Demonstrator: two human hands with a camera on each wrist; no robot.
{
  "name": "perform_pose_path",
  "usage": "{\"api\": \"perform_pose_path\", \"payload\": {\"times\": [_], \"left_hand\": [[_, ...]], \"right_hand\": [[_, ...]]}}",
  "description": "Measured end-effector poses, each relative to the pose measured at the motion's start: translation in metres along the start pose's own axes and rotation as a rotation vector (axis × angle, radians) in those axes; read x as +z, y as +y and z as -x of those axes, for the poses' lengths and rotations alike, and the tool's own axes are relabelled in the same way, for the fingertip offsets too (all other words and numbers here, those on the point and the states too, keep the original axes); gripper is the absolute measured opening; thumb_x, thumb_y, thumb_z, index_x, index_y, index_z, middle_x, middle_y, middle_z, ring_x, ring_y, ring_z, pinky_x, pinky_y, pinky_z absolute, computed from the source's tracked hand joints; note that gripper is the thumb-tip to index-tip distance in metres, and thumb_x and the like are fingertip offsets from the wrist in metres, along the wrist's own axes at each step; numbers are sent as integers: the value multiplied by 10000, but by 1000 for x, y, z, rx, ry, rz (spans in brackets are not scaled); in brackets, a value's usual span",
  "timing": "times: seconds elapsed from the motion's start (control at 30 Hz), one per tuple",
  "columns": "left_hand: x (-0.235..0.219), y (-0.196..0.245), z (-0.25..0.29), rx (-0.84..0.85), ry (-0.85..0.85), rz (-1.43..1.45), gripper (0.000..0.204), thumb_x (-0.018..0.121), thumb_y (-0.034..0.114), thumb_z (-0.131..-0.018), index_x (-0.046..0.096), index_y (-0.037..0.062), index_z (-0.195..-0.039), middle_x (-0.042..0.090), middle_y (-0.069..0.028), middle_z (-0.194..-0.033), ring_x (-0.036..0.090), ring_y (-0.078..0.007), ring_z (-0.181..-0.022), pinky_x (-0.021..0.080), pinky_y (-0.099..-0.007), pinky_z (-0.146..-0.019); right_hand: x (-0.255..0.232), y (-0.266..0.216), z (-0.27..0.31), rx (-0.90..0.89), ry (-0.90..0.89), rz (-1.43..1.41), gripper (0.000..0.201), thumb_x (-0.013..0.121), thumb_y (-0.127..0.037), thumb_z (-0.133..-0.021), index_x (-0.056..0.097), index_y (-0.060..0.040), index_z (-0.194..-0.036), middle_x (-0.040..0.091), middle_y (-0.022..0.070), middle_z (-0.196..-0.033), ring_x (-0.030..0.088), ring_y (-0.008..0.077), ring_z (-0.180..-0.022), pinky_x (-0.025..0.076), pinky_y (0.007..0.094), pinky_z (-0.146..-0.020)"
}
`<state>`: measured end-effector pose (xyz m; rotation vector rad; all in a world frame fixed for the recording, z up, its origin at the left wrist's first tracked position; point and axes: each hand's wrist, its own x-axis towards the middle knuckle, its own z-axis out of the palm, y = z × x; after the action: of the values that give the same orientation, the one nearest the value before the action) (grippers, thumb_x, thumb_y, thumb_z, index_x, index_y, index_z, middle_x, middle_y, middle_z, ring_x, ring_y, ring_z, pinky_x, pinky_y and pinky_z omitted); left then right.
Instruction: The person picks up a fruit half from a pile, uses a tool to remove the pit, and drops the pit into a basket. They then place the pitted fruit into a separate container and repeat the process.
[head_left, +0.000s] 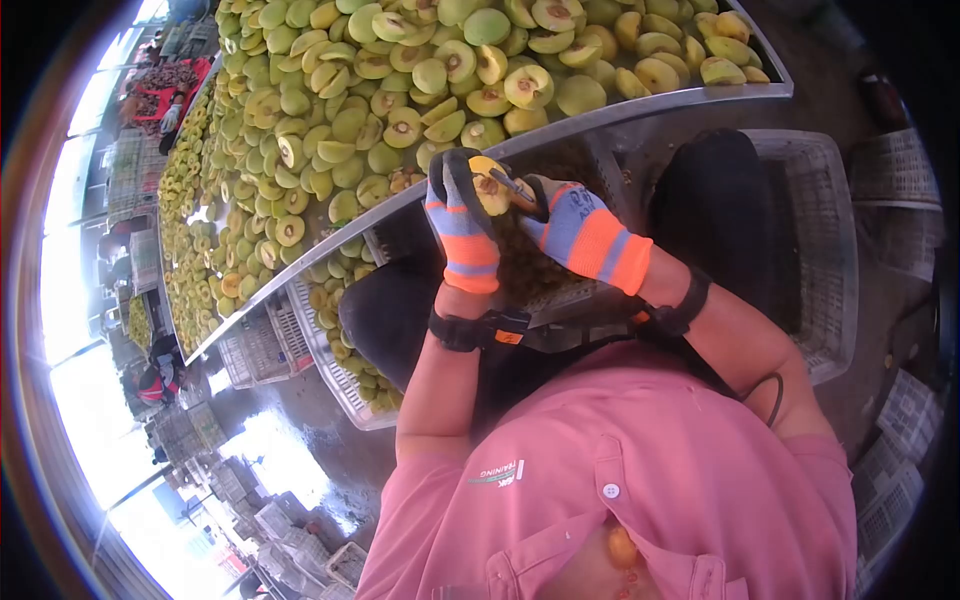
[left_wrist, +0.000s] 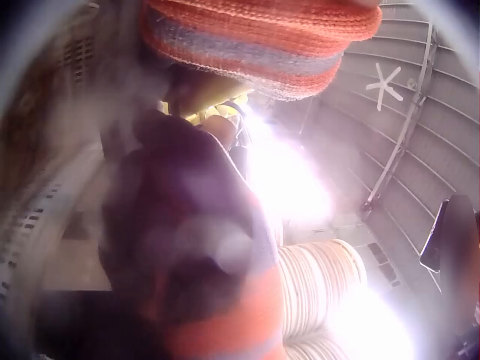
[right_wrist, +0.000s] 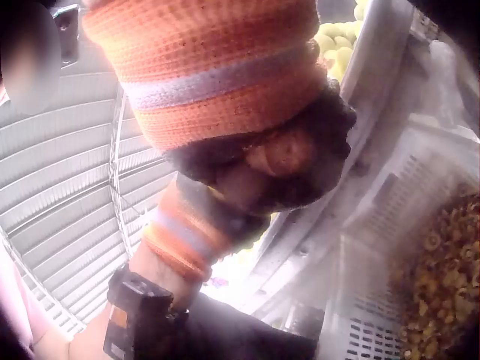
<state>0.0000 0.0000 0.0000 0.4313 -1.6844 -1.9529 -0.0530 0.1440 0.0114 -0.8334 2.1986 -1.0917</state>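
In the head view the gloved left hand (head_left: 466,225) grips a halved yellow-green fruit (head_left: 489,186) just off the table's metal edge. The gloved right hand (head_left: 583,228), close beside it, curls round a small tool (head_left: 513,185) whose metal end touches the cut face of the fruit. Both gloves are orange and grey with dark palms. The right wrist view shows the right glove (right_wrist: 247,90) above the left glove (right_wrist: 195,225); fruit and tool are mostly hidden there. In the left wrist view, the left glove (left_wrist: 255,45) fills the top and the fruit shows only in part.
A metal-edged table (head_left: 640,105) heaped with halved green fruit lies beyond the hands. Below its edge stand a white crate (head_left: 345,395) of fruit at left and a pale crate (head_left: 835,250) at right. The right wrist view shows a crate (right_wrist: 371,315) beside small brown pieces (right_wrist: 442,277).
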Motion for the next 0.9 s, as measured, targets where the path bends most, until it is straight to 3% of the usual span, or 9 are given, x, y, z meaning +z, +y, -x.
{"api": "perform_pose_path", "payload": {"times": [0.17, 0.27, 0.37, 0.47, 0.57, 0.6, 0.7, 0.8, 0.9], "left_hand": [[18, -3, 5, -99, 264, 126, 290, 492, 278, -997, 604, 10, -1006, 609, -44, -876, 594, -140, -772, 508, -287, -690], [19, 1, 11, -54, 179, 3, 235, 536, 224, -978, 631, 10, -999, 622, -29, -870, 580, -108, -774, 480, -257, -672], [13, 2, 9, 70, 49, -191, 178, 537, 129, -961, 644, -4, -1007, 629, -17, -875, 569, -98, -769, 459, -241, -656], [6, 21, 1, 346, -201, -548, 142, 564, 40, -898, 645, -15, -1001, 634, -51, -880, 595, -141, -765, 477, -258, -670], [7, 42, 3, 393, -422, -666, 161, 595, -12, -833, 650, -14, -984, 638, -88, -890, 617, -178, -770, 493, -277, -697], [10, 51, 5, 421, -454, -753, 192, 616, -43, -786, 653, -12, -971, 639, -106, -890, 629, -198, -772, 501, -288, -703], [9, 54, 6, 370, -481, -700, 151, 613, 13, -830, 658, -12, -971, 657, -91, -881, 633, -176, -771, 506, -285, -697], [4, 46, 9, -31, -385, -360, 149, 598, 87, -879, 666, -13, -966, 670, -80, -870, 636, -155, -779, 506, -278, -696], [4, 52, 11, -126, -452, -403, 188, 577, 137, -910, 673, -17, -960, 675, -75, -870, 635, -141, -784, 505, -275, -705]], "right_hand": [[13, 6, 1, 29, 29, 57, 371, 634, -303, -830, 545, -50, -1087, 656, 214, -973, 609, 414, -951, 503, 454, -816], [21, 8, 5, 25, -11, -72, 334, 632, -274, -833, 573, -33, -1057, 656, 212, -930, 620, 403, -918, 501, 443, -798], [41, 32, -3, -219, 25, -540, 276, 650, -252, -835, 627, -26, -992, 660, 139, -803, 651, 277, -747, 498, 373, -674], [-16, 7, 9, 58, -370, -719, 232, 673, -243, -832, 670, -23, -908, 610, 32, -679, 560, 114, -577, 427, 276, -531], [-34, 13, 15, 160, -618, -794, 219, 676, -245, -836, 674, -29, -866, 546, -33, -614, 465, 36, -513, 345, 226, -461], [-34, 10, 19, 174, -595, -868, 229, 667, -246, -843, 672, -18, -864, 550, -27, -604, 468, 43, -497, 339, 229, -445], [-35, 14, 17, 217, -693, -841, 259, 684, -263, -838, 675, -8, -881, 561, -19, -613, 488, 55, -519, 365, 239, -466], [-27, 14, 16, 17, -511, -671, 288, 702, -283, -827, 676, -3, -886, 581, -10, -632, 521, 70, -551, 408, 252, -499], [-35, 14, 24, -16, -517, -628, 281, 698, -276, -831, 669, 1, -869, 602, 8, -661, 549, 83, -579, 443, 263, -533]]}}
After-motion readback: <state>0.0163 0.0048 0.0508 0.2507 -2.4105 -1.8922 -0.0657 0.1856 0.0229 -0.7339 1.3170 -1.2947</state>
